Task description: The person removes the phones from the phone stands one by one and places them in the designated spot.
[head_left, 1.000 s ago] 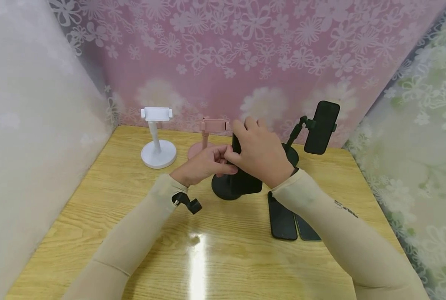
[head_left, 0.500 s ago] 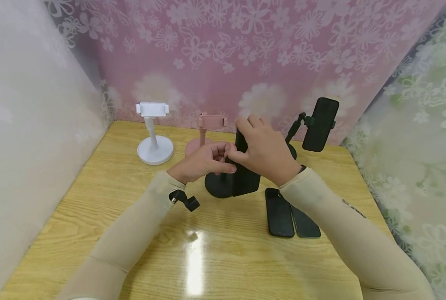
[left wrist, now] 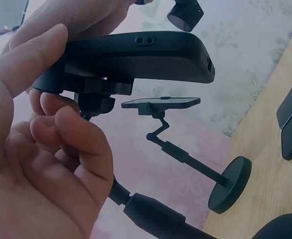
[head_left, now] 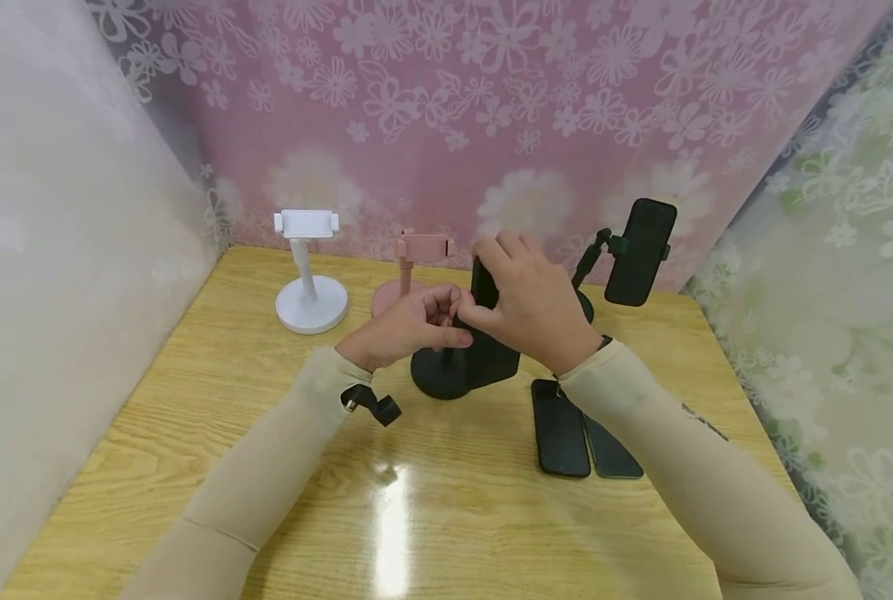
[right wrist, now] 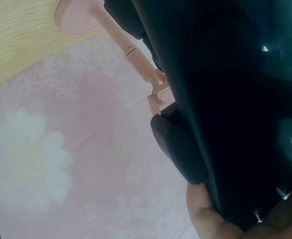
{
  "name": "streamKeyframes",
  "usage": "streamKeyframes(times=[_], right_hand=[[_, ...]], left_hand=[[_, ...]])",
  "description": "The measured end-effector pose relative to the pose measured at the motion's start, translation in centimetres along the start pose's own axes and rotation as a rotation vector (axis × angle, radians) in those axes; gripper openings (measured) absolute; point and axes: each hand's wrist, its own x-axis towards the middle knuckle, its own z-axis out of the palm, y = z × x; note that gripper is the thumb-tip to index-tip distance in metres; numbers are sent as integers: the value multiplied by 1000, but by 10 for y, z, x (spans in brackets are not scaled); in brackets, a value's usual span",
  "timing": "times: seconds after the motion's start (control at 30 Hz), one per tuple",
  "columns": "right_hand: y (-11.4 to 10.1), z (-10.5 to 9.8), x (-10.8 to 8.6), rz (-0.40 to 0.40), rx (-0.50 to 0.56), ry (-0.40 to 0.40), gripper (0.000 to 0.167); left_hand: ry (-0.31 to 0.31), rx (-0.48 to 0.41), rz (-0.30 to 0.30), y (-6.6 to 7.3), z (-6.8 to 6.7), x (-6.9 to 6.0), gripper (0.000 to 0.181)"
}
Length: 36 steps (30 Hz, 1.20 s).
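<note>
A black phone (head_left: 491, 358) stands on edge in the clamp (left wrist: 98, 87) of a black phone stand, whose round base (head_left: 439, 383) rests on the table. My right hand (head_left: 532, 304) grips the phone by its upper part, fingers over the far edge and thumb toward the left hand. On the clamp's side, my left hand (head_left: 409, 329) pinches the jaw, with the thumb (left wrist: 46, 52) over it and the other fingers curled beneath. The right wrist view has the dark screen (right wrist: 235, 99) close up, with the clamp pad (right wrist: 178, 149) against its edge.
A white phone stand (head_left: 311, 304) and a pink one (head_left: 426, 247) stand at the back. Behind my right hand, a dark green stand (left wrist: 230, 184) holds another phone (head_left: 641, 252). Two more phones, one (head_left: 561, 429) beside another (head_left: 613, 450), lie near my right forearm.
The head view has shifted slightly. My right hand has moved a little to the right, and the phone's angle has turned slightly. Both hands keep their hold.
</note>
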Motion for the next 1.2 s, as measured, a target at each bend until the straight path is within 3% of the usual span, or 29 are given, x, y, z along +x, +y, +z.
streamKeyframes(times=[0.13,0.37,0.7,0.83,0.93,1.03,1.2], right_hand=[[0,1,-1,-17,4,17,34],[-5,1,-3,-52,13,-24,29],[-1,-1,-3,-61,41,-11,36],[1,2,-5,-94,54,19,36],[3,5,-6,-118,53,48,36],[5,7,-7,-133,54,73,38],[5,8,-11,-152,67,103,37]], left_hand=[[-24,-10,10,-1,-1,0,19],[-84,-82,-3,-6,-3,0,16],[-69,-82,37,-9,-3,1,22],[-29,-63,76,-9,-2,-2,13],[48,0,107,-6,1,-4,12],[116,120,159,-4,5,-4,18],[157,305,266,-2,11,-7,18]])
